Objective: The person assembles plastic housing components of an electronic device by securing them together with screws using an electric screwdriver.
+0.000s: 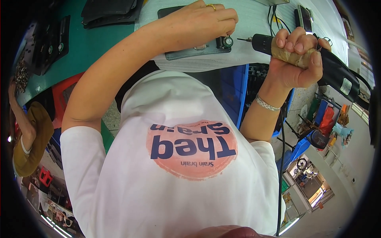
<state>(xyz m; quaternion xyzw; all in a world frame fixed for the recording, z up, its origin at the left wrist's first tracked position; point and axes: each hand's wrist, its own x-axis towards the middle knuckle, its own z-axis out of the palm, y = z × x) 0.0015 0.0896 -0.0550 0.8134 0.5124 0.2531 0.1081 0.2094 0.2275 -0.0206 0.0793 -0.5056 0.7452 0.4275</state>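
Note:
My right hand (297, 53) is wrapped round a black electric screwdriver (337, 73) with tan tape about its grip. The screwdriver lies nearly level, and its thin bit (245, 39) points left, a short gap away from a small black round fitting (227, 42). That fitting sits at the right end of a dark flat panel (182, 54) on white foam sheeting. Over the panel, my left hand (210, 23) has its fingers bent down and closed, with a ring on one finger. Its fingertips are mostly hidden, and what they pinch cannot be made out.
Dark panels (109, 12) are stacked on the green tabletop (85, 45) at the back left. More black parts (49, 49) and a heap of small metal pieces (22, 75) lie far left, near another person's arm (25, 127). Black cables (274, 18) and a blue crate (234, 93) are to the right.

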